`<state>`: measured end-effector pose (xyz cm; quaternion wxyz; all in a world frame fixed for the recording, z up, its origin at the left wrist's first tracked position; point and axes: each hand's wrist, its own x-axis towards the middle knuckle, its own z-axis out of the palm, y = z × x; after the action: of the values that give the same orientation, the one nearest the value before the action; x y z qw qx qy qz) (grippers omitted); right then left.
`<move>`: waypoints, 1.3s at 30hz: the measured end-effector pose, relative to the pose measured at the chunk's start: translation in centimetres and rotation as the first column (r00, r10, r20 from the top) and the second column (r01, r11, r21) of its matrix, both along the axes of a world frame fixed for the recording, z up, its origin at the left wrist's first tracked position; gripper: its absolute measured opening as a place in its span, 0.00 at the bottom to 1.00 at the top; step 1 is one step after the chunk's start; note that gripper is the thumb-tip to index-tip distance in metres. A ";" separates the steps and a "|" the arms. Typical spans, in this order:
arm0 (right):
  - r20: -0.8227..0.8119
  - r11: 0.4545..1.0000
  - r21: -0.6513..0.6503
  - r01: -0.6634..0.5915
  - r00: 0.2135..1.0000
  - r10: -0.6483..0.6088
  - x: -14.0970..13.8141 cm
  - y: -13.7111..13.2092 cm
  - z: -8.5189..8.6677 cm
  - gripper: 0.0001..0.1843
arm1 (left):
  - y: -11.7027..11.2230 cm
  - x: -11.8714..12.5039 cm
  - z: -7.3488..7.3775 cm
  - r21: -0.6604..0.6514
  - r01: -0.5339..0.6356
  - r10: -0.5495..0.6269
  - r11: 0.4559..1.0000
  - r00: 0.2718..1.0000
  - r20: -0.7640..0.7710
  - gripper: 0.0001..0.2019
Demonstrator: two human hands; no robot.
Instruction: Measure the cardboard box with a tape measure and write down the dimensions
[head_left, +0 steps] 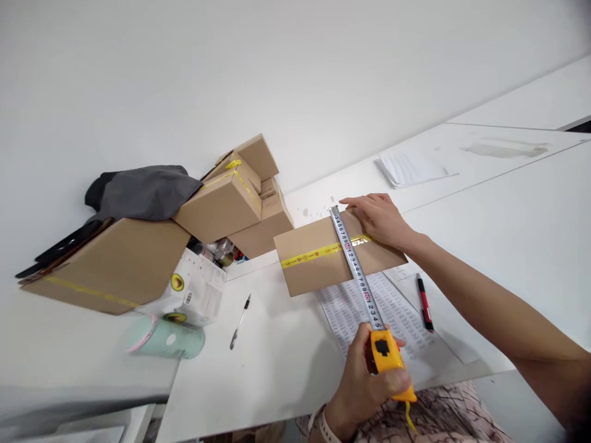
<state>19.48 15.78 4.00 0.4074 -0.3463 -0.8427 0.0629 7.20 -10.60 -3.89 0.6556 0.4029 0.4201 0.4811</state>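
- Gripping the tape measure [390,363], the left hand [357,387] is closed around its yellow case, thumb on one side and fingers on the other; a band [327,424] circles the wrist.
- From the case the metal blade [354,264] runs out across the small cardboard box [318,280], its tip just past the box's far edge.
- At the box's right end lies the right hand [381,218], one finger stretched toward the blade's tip; whether it pinches the cardboard I cannot tell.
- The box lies on the desk [277,357], partly over printed sheets [337,307], with yellow sealing tape [309,255] along its top, crossed by the blade.
- Right of the sheets' middle is a red and black pen [423,301]; well to the left, a slim pen [240,323].
- Farther left stand a white carton [198,283] with avocado pictures and, beside it, a mint-green container [180,338].
- Behind these are stacked brown boxes [221,206], with a grey cloth [143,191] draped next to them.
- Toward the wall, beyond the right hand, rests a stack of papers [410,168].
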 end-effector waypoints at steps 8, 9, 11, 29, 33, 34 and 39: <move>0.144 0.985 0.173 -0.026 0.990 0.001 0.0 1.0 -0.7 0.28 | -0.3 0.4 -0.9 -0.048 0.020 -0.021 0.999 0.999 -0.025 0.34; 0.146 0.985 0.172 -0.026 0.989 0.001 -0.1 1.1 -0.7 0.27 | -0.3 0.5 -0.9 -0.056 0.028 -0.030 0.998 0.999 -0.034 0.34; 0.140 0.985 0.171 -0.022 0.990 -0.002 -0.1 1.2 -0.9 0.26 | -0.3 0.5 -0.9 -0.063 0.042 -0.045 0.997 0.997 -0.056 0.33; 0.088 0.986 0.163 -0.023 0.996 0.009 0.1 0.4 -1.2 0.24 | 6.5 2.1 1.9 0.104 -0.069 0.071 0.992 0.997 -0.016 0.25; 0.077 0.988 0.149 -0.030 0.997 0.019 0.1 0.2 -1.1 0.25 | 6.6 2.2 1.8 0.113 -0.074 0.076 0.991 0.997 -0.015 0.24; 0.075 0.989 0.145 -0.028 0.997 0.017 0.1 0.1 -1.0 0.25 | 6.6 2.1 1.8 0.117 -0.069 0.073 0.991 0.997 -0.023 0.24; 0.067 0.990 0.135 0.048 0.996 -0.058 0.1 -0.8 -0.6 0.24 | 4.9 1.2 0.3 0.147 -0.006 0.039 0.989 0.974 -0.221 0.31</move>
<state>19.58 15.00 3.45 0.4013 -0.3425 -0.8493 -0.0166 8.41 -5.75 -3.64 0.5674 0.4964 0.4595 0.4696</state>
